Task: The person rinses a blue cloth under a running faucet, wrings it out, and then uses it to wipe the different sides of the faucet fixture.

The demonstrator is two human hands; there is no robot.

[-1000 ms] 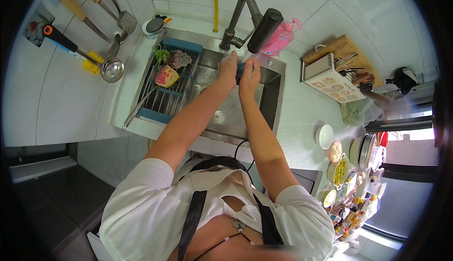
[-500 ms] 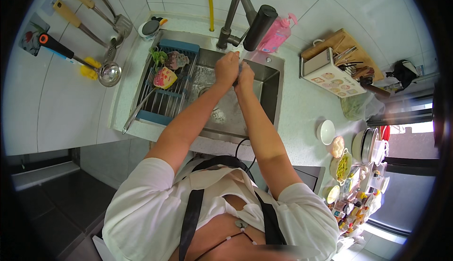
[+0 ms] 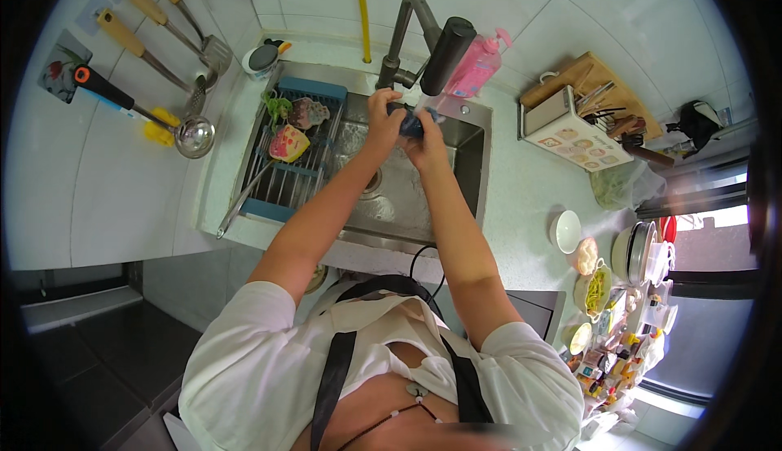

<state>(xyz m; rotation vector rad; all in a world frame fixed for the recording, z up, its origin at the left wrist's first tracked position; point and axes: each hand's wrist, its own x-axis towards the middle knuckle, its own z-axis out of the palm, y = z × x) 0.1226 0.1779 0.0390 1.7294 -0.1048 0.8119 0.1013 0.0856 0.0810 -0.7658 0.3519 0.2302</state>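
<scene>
Under the tap (image 3: 446, 56), water runs onto a small dark blue wad (image 3: 413, 124), soft-looking like a cloth; its exact kind is hard to make out. My right hand (image 3: 427, 146) grips it from the right and below, fingers wrapped round its side. From the left, my left hand (image 3: 383, 118) holds against the wad with its fingers bent, the upper ones lifted near the tap's base. Both hands are over the back of the steel sink (image 3: 399, 206). Part of the wad is hidden behind the fingers.
A blue-rimmed drying rack (image 3: 275, 209) spans the sink's left side, holding a pink and yellow sponge (image 3: 288, 143), greenery and a ladle. A pink pump bottle (image 3: 476, 68) stands behind the tap. Farther right are a knife holder (image 3: 570, 129), a white bowl (image 3: 565, 232) and several food containers.
My hands have come slightly apart and turned, so more of the dark blue wad shows. My left fingers have loosened and lifted. The view has shifted a little.
</scene>
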